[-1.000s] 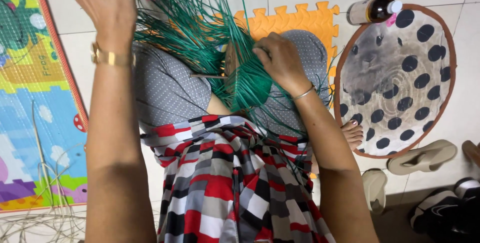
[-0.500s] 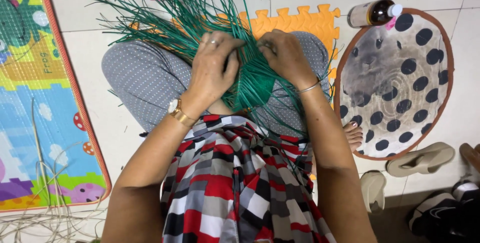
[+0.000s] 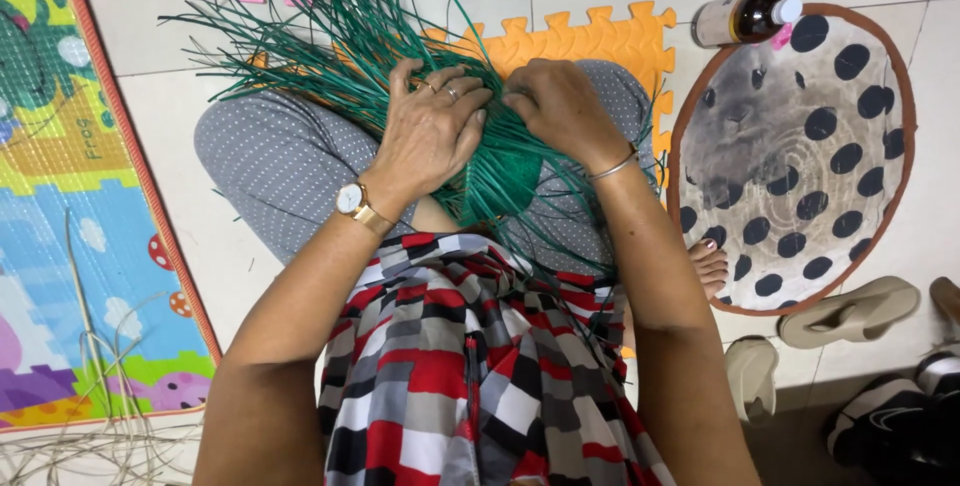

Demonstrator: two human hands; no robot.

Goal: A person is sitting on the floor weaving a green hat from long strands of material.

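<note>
A bundle of long green strips [image 3: 340, 36] fans out from a woven green piece [image 3: 505, 181] resting on my lap. My left hand [image 3: 430, 131], with rings and a gold wristwatch, lies flat on the strips with its fingers pressing into them. My right hand [image 3: 560, 106], a thin bangle on its wrist, grips strips beside the left fingertips. Both hands meet above the woven part. My knees in grey dotted trousers [image 3: 270, 161] spread under the work, and a red, black and grey checked top [image 3: 470, 376] fills the lower middle.
An orange foam puzzle tile [image 3: 590, 36] lies under my knees. A round dotted mat [image 3: 800, 146] is at right, with a brown bottle [image 3: 745, 16] at its top edge. Sandals [image 3: 850, 311] lie at lower right. A colourful play mat [image 3: 60, 196] and pale loose strands [image 3: 90, 436] are at left.
My left hand came down from high at the upper left onto the green strips and now lies flat beside the right hand. The right hand stayed on the weave.
</note>
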